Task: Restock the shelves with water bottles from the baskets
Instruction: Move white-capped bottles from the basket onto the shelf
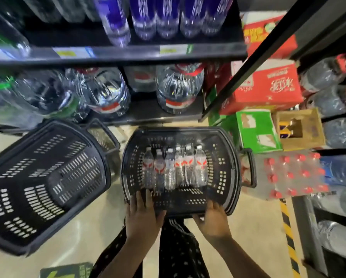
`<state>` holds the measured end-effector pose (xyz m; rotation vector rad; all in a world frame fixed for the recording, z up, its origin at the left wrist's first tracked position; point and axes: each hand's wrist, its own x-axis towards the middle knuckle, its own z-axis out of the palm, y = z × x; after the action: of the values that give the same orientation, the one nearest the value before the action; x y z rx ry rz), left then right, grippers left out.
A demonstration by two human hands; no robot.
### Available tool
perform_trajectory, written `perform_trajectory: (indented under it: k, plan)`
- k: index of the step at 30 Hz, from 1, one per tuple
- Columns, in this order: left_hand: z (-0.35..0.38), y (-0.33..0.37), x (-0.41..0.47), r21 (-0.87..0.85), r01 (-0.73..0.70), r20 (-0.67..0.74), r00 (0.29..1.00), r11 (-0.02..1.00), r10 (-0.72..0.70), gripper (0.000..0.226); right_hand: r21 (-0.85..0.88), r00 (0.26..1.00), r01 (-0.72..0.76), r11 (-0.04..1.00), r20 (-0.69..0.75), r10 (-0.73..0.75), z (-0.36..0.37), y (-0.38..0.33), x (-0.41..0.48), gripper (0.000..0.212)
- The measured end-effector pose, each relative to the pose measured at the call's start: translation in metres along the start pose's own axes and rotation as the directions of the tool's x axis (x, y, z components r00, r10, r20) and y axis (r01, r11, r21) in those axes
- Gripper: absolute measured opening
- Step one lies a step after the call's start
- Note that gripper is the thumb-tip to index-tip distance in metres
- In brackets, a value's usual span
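A black plastic basket [226,169] stands on the floor in front of the shelves. Several small water bottles [175,169] with red-and-white labels lie side by side in its bottom. My left hand [141,215] rests on the basket's near rim with its fingers reaching inside, toward the bottles' lower ends. My right hand [213,220] grips the near rim at the right. The black shelf [116,54] above holds tall blue-labelled bottles [148,19]. The lower shelf carries large water jugs [178,89].
A second black basket [48,177] with nothing in it stands tilted at the left. Red and green cartons [268,85] and a shrink-wrapped pack of red-capped bottles [292,175] crowd the floor at the right. A rack with more jugs [336,209] stands far right.
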<state>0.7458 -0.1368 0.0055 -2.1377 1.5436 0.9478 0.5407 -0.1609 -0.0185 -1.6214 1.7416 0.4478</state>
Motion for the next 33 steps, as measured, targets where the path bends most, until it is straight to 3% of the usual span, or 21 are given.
perform_trajectory:
  k: [8,13,19,25,29,33]
  plan:
    - [0.078,-0.021,0.078,0.024,-0.046,0.093,0.995,0.999,0.043,0.091,0.205,0.975,-0.2,0.958,0.138,0.174,0.089,0.03,0.072,0.066]
    - [0.114,-0.023,0.13,0.065,-0.037,0.118,0.993,0.997,0.029,0.092,0.089,0.964,-0.229,0.969,0.159,0.213,0.112,0.037,0.135,0.072]
    - [0.157,-0.023,0.204,-0.034,0.023,0.147,0.989,0.999,-0.017,0.095,0.123,0.963,-0.205,0.971,0.204,0.177,0.156,0.04,0.212,0.077]
    - [0.167,-0.017,0.291,-0.346,0.106,0.088,0.993,0.932,-0.081,0.085,0.484,0.974,-0.205,0.851,0.182,0.131,0.207,-0.001,0.283,0.074]
    - [0.177,-0.017,0.355,-0.359,0.04,-0.014,0.999,0.932,-0.048,0.088,0.648,0.967,-0.248,0.72,0.121,0.224,0.235,-0.021,0.322,0.059]
    - [0.189,-0.012,0.392,-0.269,0.023,0.068,0.998,0.963,-0.004,0.095,0.7,0.97,-0.229,0.676,0.105,0.22,0.254,-0.019,0.339,0.046]
